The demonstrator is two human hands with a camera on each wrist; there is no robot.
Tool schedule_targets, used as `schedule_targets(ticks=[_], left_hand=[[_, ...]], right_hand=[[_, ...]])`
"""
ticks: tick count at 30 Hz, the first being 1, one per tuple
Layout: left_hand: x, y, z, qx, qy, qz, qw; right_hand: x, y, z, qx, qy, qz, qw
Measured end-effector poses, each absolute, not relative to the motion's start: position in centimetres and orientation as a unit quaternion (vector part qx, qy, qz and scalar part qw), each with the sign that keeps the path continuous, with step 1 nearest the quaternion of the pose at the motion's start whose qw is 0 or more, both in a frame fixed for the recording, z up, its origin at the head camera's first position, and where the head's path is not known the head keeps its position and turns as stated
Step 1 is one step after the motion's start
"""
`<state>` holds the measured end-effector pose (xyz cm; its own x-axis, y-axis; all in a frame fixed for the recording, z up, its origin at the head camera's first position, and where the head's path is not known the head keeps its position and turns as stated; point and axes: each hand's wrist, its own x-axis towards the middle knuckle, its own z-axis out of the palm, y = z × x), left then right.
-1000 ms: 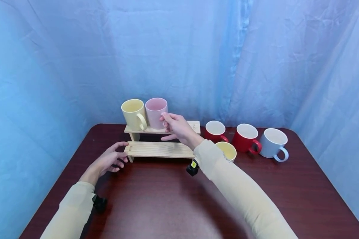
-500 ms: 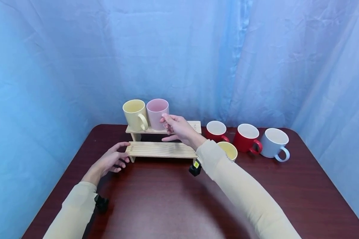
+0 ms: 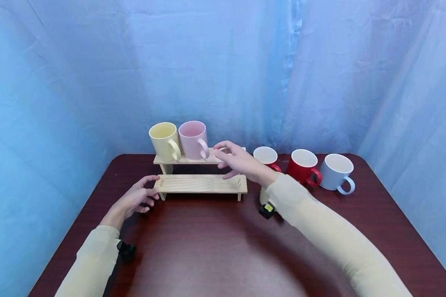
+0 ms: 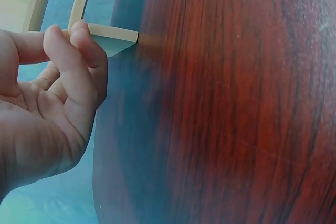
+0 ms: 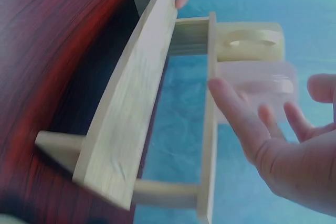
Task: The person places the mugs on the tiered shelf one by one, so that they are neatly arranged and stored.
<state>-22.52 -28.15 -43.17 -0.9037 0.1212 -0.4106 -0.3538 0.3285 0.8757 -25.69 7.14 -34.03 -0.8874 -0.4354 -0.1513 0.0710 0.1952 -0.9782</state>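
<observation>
In the head view a pink mug (image 3: 193, 141) stands upright beside a yellow mug (image 3: 164, 142) on the upper tier of a two-tier wooden rack (image 3: 197, 184), both handles toward the right front. My right hand (image 3: 243, 163) hovers just right of the pink mug, fingers spread and holding nothing; the right wrist view shows its fingers (image 5: 239, 111) apart from the mug. My left hand (image 3: 135, 197) pinches the left end of the lower tier between thumb and index finger. The left wrist view shows that hand (image 4: 58, 93) at the rack's end, its other fingers bent.
To the right of the rack stand two red mugs (image 3: 299, 170) with white insides and a light blue mug (image 3: 336, 173). Another yellow mug (image 3: 264, 196) is mostly hidden behind my right sleeve. Blue curtains (image 3: 223, 70) surround the dark red table (image 3: 193, 247).
My right hand has let go of the pink mug's handle and moved to the right. The pink mug stays on the upper tier. My left hand keeps its place on the rack.
</observation>
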Motion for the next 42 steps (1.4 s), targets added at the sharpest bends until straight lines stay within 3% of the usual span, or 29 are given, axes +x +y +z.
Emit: schedule_targets(ticks=[9,15,20,34,42], left_hand=[[-22.6,-28.1,-43.3,-0.082,0.795,0.565,0.204],[-22.3,-28.1,-43.3,-0.074,0.8,0.56,0.202],[-22.2,-28.1,-43.2,-0.077,0.804,0.554,0.201],[-22.5,-28.2,-43.2,-0.075,0.8,0.56,0.201],[-22.6,-28.2,-43.2,-0.076,0.801,0.558,0.203]], right_hand=[[-21.9,15.6,-33.6,-0.142,0.746,-0.623,0.188],[-19.0,21.7,-35.5,-0.118,0.745,-0.634,0.171],[-16.8,24.8,-37.6,-0.083,0.723,-0.659,0.189],[-14.6,26.0,-42.3,-0.023,0.683,-0.667,0.296],[-14.9,25.2,-43.5,-0.031,0.656,-0.685,0.315]])
